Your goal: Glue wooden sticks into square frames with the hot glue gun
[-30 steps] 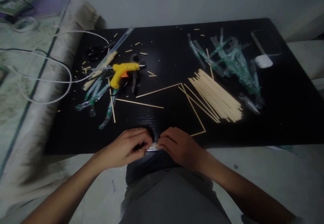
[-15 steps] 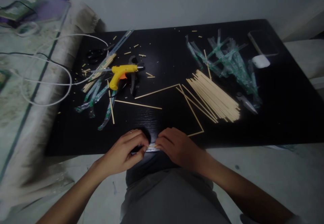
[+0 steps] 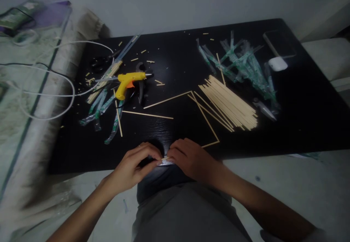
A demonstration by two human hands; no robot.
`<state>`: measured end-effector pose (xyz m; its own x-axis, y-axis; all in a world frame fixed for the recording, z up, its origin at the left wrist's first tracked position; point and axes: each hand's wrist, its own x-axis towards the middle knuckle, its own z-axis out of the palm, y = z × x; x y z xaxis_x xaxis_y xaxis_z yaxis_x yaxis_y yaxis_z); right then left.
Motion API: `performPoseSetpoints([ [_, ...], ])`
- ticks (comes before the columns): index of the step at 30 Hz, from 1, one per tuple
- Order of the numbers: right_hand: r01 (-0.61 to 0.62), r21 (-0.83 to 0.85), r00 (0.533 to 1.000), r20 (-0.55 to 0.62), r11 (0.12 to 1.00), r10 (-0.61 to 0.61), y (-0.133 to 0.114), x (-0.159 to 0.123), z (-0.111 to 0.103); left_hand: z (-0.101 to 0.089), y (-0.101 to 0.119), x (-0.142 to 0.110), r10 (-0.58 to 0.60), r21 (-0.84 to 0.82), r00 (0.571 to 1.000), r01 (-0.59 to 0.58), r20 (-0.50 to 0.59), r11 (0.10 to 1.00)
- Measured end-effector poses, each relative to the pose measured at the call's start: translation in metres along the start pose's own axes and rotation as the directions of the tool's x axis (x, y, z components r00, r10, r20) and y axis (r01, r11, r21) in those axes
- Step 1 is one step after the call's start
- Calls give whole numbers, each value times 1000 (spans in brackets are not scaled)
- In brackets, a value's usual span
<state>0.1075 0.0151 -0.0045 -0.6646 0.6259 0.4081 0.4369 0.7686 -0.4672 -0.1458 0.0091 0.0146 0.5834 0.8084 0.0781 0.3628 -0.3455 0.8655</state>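
In the head view, the pale stick (image 3: 165,158) lies at the table's (image 3: 287,140) near edge, between your two hands, its long axis running left to right; neither hand is nearer, since both touch it. Your left hand (image 3: 139,162) is pinched closed on it, your right hand (image 3: 193,159) curled tight around its other side. Counted: one glue gun (image 3: 128,82), one phone (image 3: 279,43), one white case (image 3: 278,64), one bundle of sticks (image 3: 228,103) too tight to count

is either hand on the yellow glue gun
No, the yellow glue gun lies on the black table, apart from the left hand and right hand.
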Motion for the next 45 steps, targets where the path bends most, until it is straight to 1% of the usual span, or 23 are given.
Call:
performPoseSetpoints([
  [2, -11, 12, 1000, 8, 1000, 11, 0, 0, 0, 2, 0, -1, -24, -33, 1000, 23, -20, 999],
  [6, -4, 25, 1000, 4, 1000, 4, 1, -1, 0, 2, 1, -1, -50, -39, 998, 48, -32, 998],
  [12, -2, 42, 999, -47, 999, 4, 0, 0, 0, 1, 2, 2, -54, -115, 998, 53, -10, 992],
  [15, 2, 43, 999, -44, 999, 0, 0, 0, 0, -1, 3, 2, -70, -123, 997, 71, 10, 990],
  [18, 6, 32, 1000, -29, 999, -5, 1, 0, -1, -6, 3, -1, -96, -104, 995, 98, 25, 990],
  [20, 3, 23, 1000, -16, 1000, -2, 1, 0, -1, -10, 3, -4, -100, -76, 995, 99, -3, 992],
  [22, -1, 22, 1000, -10, 1000, 1, 1, 0, 0, -13, 1, -7, -73, -28, 996, 71, -54, 997],
  [24, -2, 29, 1000, -7, 1000, 3, 0, 0, 0, -14, -1, -9, -29, 34, 997, 31, -68, 999],
  [27, 1, 27, 1000, -22, 1000, -1, 0, 0, -1, -12, -3, -9, 32, 109, 999, -30, -10, 994],
  [30, 7, 25, 999, -35, 1000, -6, 0, 0, -1, -10, -2, -6, 92, 106, 996, -94, 23, 990],
  [33, -4, 24, 1000, -14, 1000, 5, -1, 0, 0, -11, 1, 0, 76, 77, 995, -81, 63, 994],
  [35, -12, 22, 1000, -4, 1000, 12, -1, -1, 0, -12, 3, 2, 52, 84, 994, -61, 97, 995],
  [38, -6, 25, 1000, -1, 1000, 6, -1, -1, 1, -14, 4, 5, 53, 102, 990, -66, 130, 993],
  [45, -9, 23, 1000, 5, 1000, 9, -1, 0, -2, -16, 5, 8, 47, 83, 988, -60, 149, 995],
])
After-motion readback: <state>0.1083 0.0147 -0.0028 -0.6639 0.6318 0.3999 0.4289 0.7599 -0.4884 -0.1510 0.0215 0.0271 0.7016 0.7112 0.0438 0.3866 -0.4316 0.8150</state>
